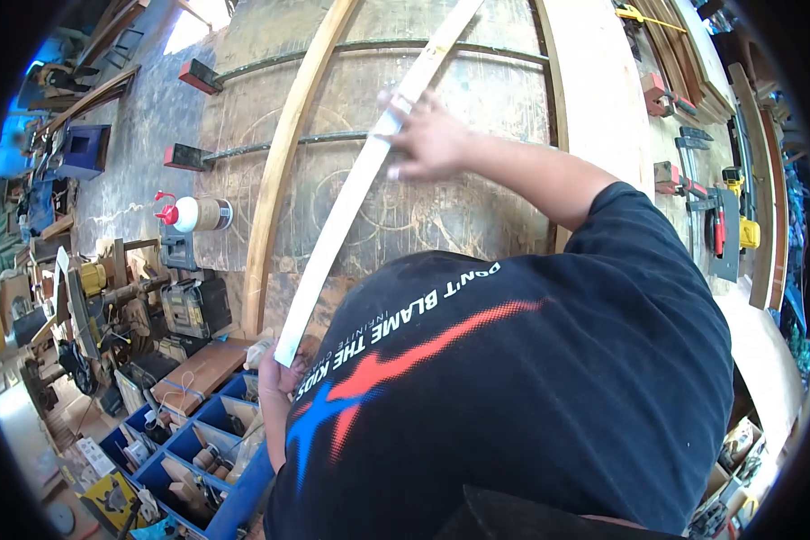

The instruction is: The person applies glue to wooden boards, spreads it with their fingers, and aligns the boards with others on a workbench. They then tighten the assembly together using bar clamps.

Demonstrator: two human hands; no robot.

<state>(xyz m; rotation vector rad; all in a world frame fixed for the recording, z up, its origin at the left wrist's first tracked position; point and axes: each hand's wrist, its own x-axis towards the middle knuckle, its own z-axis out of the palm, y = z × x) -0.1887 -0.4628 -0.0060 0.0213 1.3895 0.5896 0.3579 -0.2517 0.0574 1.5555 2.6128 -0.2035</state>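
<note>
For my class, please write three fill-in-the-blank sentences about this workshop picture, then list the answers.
1. The lower end of the thin wooden strip is gripped by the ___ hand, while the right hand rests higher up.
2. The glue bottle has a ___ cap.
3. The compartment tray near the left hand is coloured ___.
Missing words: left; red; blue.

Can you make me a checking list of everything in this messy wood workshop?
Surface: large worn wooden workbench with scratched circle marks.
Job's things: long pale thin wooden strip, bent in a curve; curved brown wooden rail lies beside it.
Clutter: white glue bottle with red cap, red-ended bar clamps, blue compartment tray of small parts.
Grippers: right hand presses the strip's upper part; left hand grips its lower end.
Cables: nothing seen.
Surroundings: yellow power tools, stacked timber.
</note>
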